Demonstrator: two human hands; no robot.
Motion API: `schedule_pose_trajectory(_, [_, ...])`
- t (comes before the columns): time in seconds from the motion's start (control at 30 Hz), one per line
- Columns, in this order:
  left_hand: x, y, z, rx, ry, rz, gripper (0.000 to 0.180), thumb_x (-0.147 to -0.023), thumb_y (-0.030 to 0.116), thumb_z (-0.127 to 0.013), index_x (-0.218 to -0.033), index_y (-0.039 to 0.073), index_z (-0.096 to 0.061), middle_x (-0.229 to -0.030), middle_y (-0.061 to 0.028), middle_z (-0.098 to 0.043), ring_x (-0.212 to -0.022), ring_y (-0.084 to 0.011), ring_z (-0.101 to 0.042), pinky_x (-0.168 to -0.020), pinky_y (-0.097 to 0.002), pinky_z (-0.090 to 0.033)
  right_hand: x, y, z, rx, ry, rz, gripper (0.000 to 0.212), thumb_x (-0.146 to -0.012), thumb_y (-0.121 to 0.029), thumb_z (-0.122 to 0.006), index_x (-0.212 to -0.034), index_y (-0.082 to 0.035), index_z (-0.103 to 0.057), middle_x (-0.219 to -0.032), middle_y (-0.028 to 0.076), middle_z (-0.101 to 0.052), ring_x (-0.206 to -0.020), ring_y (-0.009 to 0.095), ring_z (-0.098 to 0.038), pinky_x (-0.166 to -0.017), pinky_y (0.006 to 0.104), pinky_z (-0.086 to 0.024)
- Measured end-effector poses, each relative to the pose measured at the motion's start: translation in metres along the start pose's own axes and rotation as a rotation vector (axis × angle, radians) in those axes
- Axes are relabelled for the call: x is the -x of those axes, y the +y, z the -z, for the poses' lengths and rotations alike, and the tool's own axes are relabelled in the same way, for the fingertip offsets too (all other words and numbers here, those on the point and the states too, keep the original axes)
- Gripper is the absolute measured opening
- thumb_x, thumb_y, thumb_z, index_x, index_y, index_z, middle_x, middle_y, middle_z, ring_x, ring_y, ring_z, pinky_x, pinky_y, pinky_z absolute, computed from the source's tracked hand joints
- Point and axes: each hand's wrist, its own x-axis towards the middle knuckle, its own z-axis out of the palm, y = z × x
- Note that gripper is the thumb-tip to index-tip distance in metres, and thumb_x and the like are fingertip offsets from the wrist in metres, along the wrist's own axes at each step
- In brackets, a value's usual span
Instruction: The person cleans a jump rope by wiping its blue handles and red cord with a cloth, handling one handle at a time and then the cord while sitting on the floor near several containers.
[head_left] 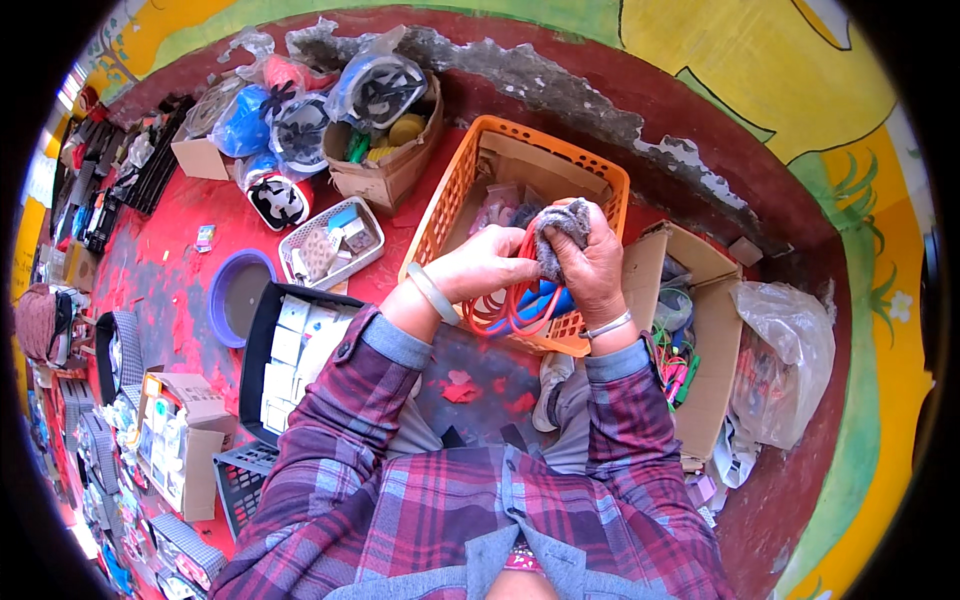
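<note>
Both of my hands are close together over the near side of an orange plastic basket (452, 183). My left hand (478, 264) is closed with its fingertips on a looped bundle of thin red cord (490, 314). In my right hand (594, 275) a crumpled grey cloth (566, 222) is gripped, with the thumb pressed on it; the cloth lies against the top of the cord. Below the hands hang the loops and blue handle-like pieces (543, 303), partly hidden by my fingers. Inside the basket are a cardboard piece and clear plastic packets (494, 208).
To the right stand an open cardboard box (712, 345) with colourful items and a clear plastic bag (795, 350). On the left are a white basket (335, 285), a purple basin (216, 300) and a black bin (262, 350) of small white boxes. Bagged helmets (378, 92) sit near the wall.
</note>
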Motion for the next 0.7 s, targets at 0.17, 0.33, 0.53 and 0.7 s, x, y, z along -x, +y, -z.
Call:
schedule_pose_trajectory(0.17, [0.005, 0.012, -0.003, -0.332, 0.078, 0.000, 0.033, -0.078, 0.021, -0.070, -0.100, -0.003, -0.061, -0.090, -0.0099, -0.067, -0.080, -0.0145, -0.063, -0.073, -0.0299, -0.050, -0.001, 0.006, 0.005, 0.196, 0.211, -0.006, 0.020, -0.088, -0.020, -0.063, -0.098, -0.003, -0.061, -0.075, 0.007, -0.065, -0.070, 0.014, -0.062, -0.062, 0.0288, -0.049])
schedule_pose_trajectory(0.33, [0.004, 0.010, -0.004, -0.451, 0.132, 0.078, 0.032, -0.077, 0.020, -0.070, -0.098, -0.003, -0.063, -0.087, -0.0110, -0.068, -0.079, -0.0155, -0.063, -0.072, -0.0301, -0.050, -0.002, 0.010, 0.005, -0.090, 0.268, -0.198, 0.021, -0.092, -0.021, -0.058, -0.097, -0.001, -0.062, -0.079, 0.005, -0.065, -0.070, 0.011, -0.058, -0.062, 0.0253, -0.047])
schedule_pose_trajectory(0.53, [0.007, 0.009, -0.002, -0.067, 0.142, 0.021, 0.029, -0.083, 0.015, -0.066, -0.104, -0.003, -0.059, -0.089, -0.0064, -0.066, -0.081, -0.0095, -0.061, -0.073, -0.0250, -0.049, -0.013, 0.015, 0.031, -0.869, 0.307, -0.479, 0.045, -0.097, -0.038, -0.041, -0.112, 0.003, -0.055, -0.097, 0.011, -0.064, -0.084, 0.020, -0.062, -0.074, 0.0318, -0.051])
schedule_pose_trajectory(0.7, [0.007, 0.009, -0.004, -0.009, 0.200, 0.011, 0.028, -0.085, 0.013, -0.062, -0.108, -0.003, -0.057, -0.092, -0.0068, -0.065, -0.081, -0.0098, -0.061, -0.073, -0.0250, -0.050, -0.013, 0.006, 0.051, -0.994, -0.070, -0.495, 0.043, -0.096, -0.028, -0.047, -0.129, -0.001, -0.043, -0.112, 0.009, -0.059, -0.095, 0.017, -0.060, -0.077, 0.0274, -0.050])
